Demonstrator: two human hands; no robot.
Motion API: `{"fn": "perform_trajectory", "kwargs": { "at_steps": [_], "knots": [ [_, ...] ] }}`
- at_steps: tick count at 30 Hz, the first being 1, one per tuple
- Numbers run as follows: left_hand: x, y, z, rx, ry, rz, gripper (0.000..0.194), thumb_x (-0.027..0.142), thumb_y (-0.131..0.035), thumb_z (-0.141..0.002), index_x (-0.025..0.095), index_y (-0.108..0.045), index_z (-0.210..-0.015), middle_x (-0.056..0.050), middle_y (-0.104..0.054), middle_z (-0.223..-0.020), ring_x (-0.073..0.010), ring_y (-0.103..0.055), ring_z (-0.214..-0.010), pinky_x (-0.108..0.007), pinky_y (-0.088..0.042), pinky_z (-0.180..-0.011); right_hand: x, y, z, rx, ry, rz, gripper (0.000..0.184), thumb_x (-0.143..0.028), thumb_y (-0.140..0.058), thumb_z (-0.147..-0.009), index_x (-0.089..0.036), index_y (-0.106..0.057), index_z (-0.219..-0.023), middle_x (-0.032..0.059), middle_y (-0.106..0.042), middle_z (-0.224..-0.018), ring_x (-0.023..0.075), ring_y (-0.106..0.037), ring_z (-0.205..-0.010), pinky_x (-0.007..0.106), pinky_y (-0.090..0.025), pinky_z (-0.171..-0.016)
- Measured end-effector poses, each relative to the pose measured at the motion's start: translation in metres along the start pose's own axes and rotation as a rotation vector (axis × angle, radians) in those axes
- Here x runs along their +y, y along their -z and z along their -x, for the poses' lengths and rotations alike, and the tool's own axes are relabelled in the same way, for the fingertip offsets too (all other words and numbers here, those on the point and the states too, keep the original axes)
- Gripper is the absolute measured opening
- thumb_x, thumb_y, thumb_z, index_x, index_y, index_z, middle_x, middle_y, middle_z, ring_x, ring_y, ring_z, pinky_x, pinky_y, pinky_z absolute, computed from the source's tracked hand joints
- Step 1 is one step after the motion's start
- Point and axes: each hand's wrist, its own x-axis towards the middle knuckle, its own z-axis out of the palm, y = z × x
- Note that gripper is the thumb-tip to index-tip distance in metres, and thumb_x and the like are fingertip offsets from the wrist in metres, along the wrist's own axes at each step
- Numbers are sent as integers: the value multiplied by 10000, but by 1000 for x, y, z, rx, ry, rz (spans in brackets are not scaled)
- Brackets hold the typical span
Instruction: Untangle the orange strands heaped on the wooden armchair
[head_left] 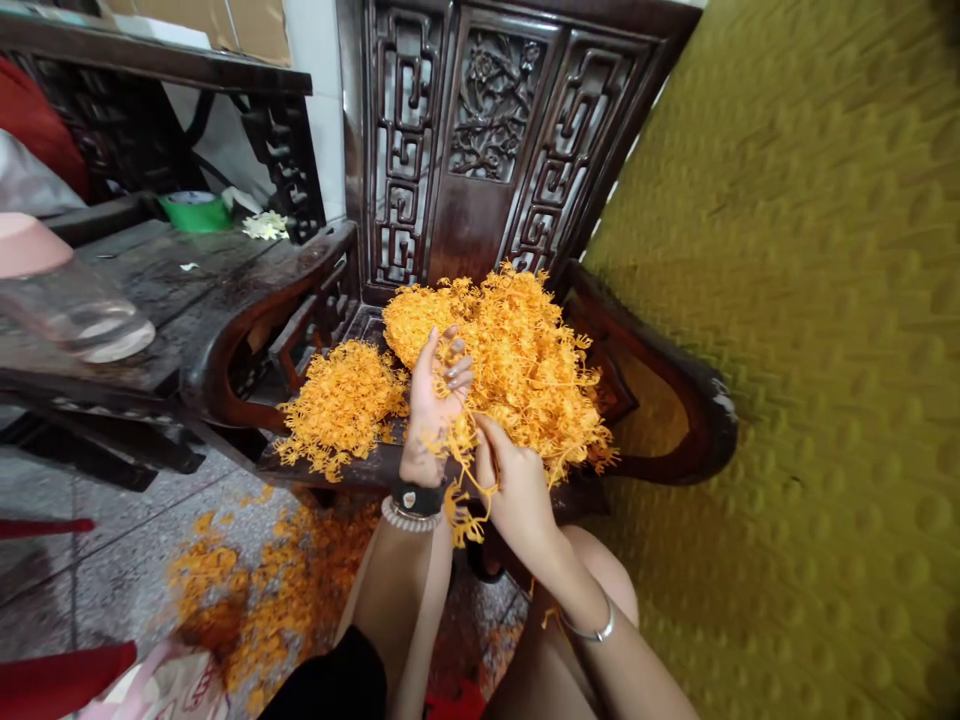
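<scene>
Strands (465, 515) hang pinched in your right grip (519, 490); your left grip (435, 405), at its ten o'clock, lies palm-up, half-spread; orange heap (532, 350) at twelve o'clock.

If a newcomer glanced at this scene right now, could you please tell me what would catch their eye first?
Probably the bright orange heap on the seat of the dark carved chair, with a smaller heap toward the seat's left front. Next, the two hands just in front: the right hand pinches an orange strand beside the upturned left hand. The dimpled yellow surface fills the right side.
</scene>
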Motion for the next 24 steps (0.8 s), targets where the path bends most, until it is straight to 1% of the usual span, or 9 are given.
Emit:
{"fn": "perform_trajectory", "kwargs": {
  "at_steps": [2, 6, 9, 13, 17, 19, 21, 23, 24],
  "knots": [
    [13, 3, -4, 5, 11, 72, 279, 333, -441, -945, 159, -514, -739, 53, -375, -565, -17, -261, -371, -139, -228, -329, -1, -3, 7, -52, 48, -1, 397, -201, -319, -921, -97, -611, -1169, 83, -699, -652, 185, -642, -515, 253, -427, -519],
    [29, 12, -3, -11, 28, 119, 429, 445, -380, -950, 179, -366, -613, 61, -262, -508, -47, -206, -365, -180, -203, -324, -1, -10, 18, -93, 158, 69, 427, -157, -327, -897, -79, -569, -1240, 83, -695, -628, 185, -620, -475, 253, -424, -482],
    [32, 23, -5, 23, 43, 145, 442, 289, -297, -988, 185, -231, -564, 53, -195, -468, -65, -197, -359, -190, -200, -334, -3, -15, 25, -134, 194, 61, 466, -116, -319, -878, -55, -525, -1291, 114, -712, -701, 193, -641, -521, 264, -460, -506],
    [32, 35, -15, 100, 117, 161, 431, 106, -232, -978, 173, -185, -554, 51, -185, -452, -46, -202, -346, -155, -187, -338, -15, -11, 30, -195, 140, -115, 482, -110, -358, -843, -50, -503, -1299, 112, -719, -741, 188, -643, -551, 265, -476, -526],
    [33, 31, -18, 124, 222, 136, 424, 72, -267, -965, 171, -194, -559, 56, -189, -473, -34, -211, -357, -132, -196, -348, -27, 2, 26, -209, 59, -359, 347, -144, -341, -858, -119, -638, -1037, 25, -639, -577, 141, -574, -472, 220, -431, -470],
    [31, 26, -18, 110, 259, 120, 420, 57, -295, -956, 171, -197, -564, 56, -183, -485, -33, -207, -362, -131, -196, -351, -29, 4, 24, -183, 31, -403, 318, -165, -337, -871, -149, -653, -899, -2, -570, -504, 128, -521, -437, 213, -415, -448],
    [28, 21, -22, 77, 283, 94, 416, 48, -318, -947, 171, -207, -566, 55, -184, -495, -34, -204, -366, -136, -193, -354, -30, 4, 26, -160, 11, -406, 301, -178, -354, -869, -164, -654, -847, -21, -508, -444, 130, -493, -420, 215, -411, -436],
    [28, 22, -30, 63, 265, 23, 413, 39, -355, -933, 172, -231, -563, 55, -198, -496, -38, -204, -369, -153, -189, -357, -29, 2, 35, -102, -8, -381, 283, -198, -381, -868, -175, -658, -815, -29, -480, -413, 136, -496, -416, 217, -415, -428],
    [31, 25, -36, 84, 208, -23, 412, 29, -367, -924, 173, -243, -559, 55, -207, -492, -42, -205, -370, -163, -190, -360, -28, 2, 42, -61, -20, -362, 267, -217, -406, -868, -179, -662, -804, -26, -493, -418, 138, -507, -422, 217, -419, -424]
  ]
}}
